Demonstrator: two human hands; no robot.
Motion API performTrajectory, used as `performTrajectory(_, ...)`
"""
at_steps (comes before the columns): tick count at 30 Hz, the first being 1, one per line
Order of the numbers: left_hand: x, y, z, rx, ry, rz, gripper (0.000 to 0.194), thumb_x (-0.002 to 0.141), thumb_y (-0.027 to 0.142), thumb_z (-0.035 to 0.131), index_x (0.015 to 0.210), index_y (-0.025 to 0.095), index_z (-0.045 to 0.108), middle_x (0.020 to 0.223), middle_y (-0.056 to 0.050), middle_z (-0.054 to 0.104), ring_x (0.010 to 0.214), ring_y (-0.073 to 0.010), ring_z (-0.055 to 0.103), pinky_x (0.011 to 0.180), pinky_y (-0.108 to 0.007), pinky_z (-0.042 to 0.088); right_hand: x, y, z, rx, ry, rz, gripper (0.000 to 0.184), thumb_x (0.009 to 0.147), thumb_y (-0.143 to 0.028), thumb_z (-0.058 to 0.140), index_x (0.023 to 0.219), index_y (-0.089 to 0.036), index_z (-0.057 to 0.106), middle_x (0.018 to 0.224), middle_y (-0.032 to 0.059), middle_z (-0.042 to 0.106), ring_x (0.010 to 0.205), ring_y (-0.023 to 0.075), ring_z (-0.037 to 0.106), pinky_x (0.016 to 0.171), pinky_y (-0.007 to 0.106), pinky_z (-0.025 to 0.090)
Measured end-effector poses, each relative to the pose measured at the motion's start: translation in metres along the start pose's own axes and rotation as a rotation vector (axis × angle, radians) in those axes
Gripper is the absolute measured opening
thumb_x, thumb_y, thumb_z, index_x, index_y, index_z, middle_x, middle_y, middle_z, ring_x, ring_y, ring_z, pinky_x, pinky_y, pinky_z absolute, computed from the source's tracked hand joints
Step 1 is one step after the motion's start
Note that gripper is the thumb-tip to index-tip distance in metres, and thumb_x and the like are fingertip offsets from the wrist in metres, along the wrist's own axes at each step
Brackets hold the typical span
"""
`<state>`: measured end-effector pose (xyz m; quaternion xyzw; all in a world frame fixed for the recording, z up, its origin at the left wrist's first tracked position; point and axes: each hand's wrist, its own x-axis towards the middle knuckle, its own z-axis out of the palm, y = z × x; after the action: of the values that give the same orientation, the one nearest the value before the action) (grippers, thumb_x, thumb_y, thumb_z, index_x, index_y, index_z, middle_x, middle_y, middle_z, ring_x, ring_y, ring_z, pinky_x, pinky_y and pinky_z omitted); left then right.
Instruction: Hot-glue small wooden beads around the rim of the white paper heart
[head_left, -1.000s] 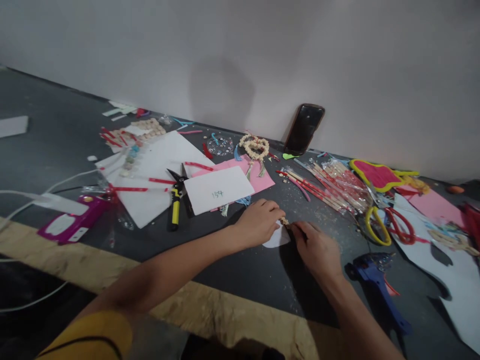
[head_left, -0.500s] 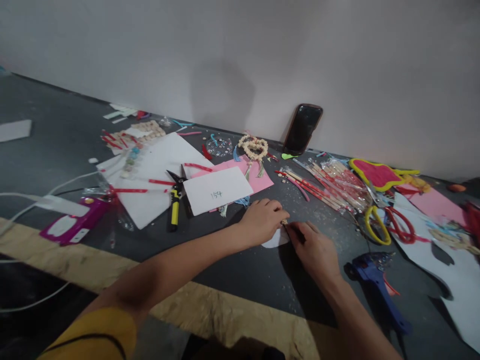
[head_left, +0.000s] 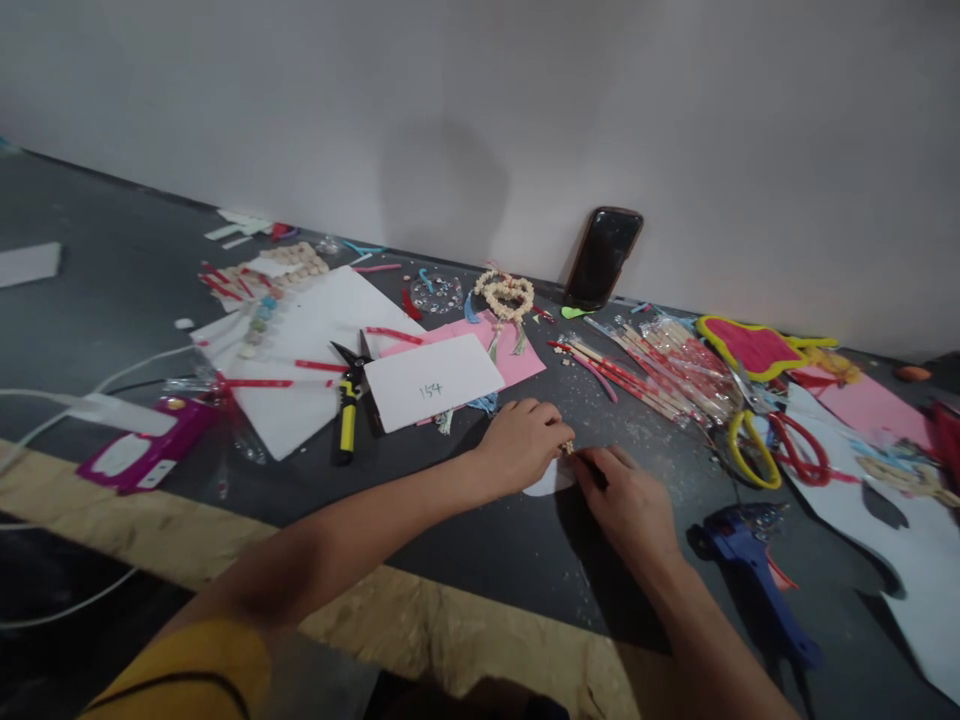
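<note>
Close together over the dark table, my left hand (head_left: 527, 440) and my right hand (head_left: 624, 495) meet at a small cluster of pale beads (head_left: 568, 447). Fingers of both hands are pinched on it from either side. Beneath them lies a small white rounded piece (head_left: 551, 480), partly covered by my left hand. Just behind my left hand is a white card (head_left: 435, 385) with a handwritten "154". To the right of my right hand rests a blue glue gun (head_left: 757, 575).
Yellow-handled pliers (head_left: 348, 405) lie on white sheets at left, by a purple power strip (head_left: 154, 440). A phone (head_left: 604, 257) leans against the wall, near beaded strands (head_left: 506, 297). At right are red-patterned sticks (head_left: 660, 375), scissors (head_left: 757, 455) and a pink-yellow shape (head_left: 754, 350).
Both hands stay in nearly the same place. The fingers shift slightly, and a bit more of the beads shows between them.
</note>
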<state>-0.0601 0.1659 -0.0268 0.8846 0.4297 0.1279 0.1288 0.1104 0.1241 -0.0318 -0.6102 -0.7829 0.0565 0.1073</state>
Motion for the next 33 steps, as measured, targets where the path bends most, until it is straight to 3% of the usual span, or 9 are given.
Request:
performTrajectory(17, 0.0, -0.001, 0.0, 0.01, 0.003, 0.003, 0.021, 0.083, 0.023, 0.054, 0.102, 0.025, 0.061, 0.103, -0.002, 0.06, 0.095, -0.0224, 0.05, 0.077, -0.034, 0.039, 0.007, -0.01, 0.0, -0.074, -0.003, 0.108, 0.022, 0.086, -0.038, 0.049, 0.084, -0.024, 0.065, 0.08, 0.0023, 0.067, 0.067, 0.0163, 0.06, 0.051, 0.025, 0.029)
performTrajectory(33, 0.0, 0.001, 0.0, 0.031, -0.003, 0.002, 0.02, 0.082, 0.024, 0.055, 0.102, 0.025, 0.061, 0.102, -0.002, 0.06, 0.094, -0.0227, 0.051, 0.076, -0.035, 0.041, 0.004, -0.009, 0.0, -0.086, -0.003, 0.112, 0.017, 0.085, -0.035, 0.05, 0.086, -0.025, 0.064, 0.083, 0.0007, 0.068, 0.07, 0.0157, 0.061, 0.053, 0.024, 0.031)
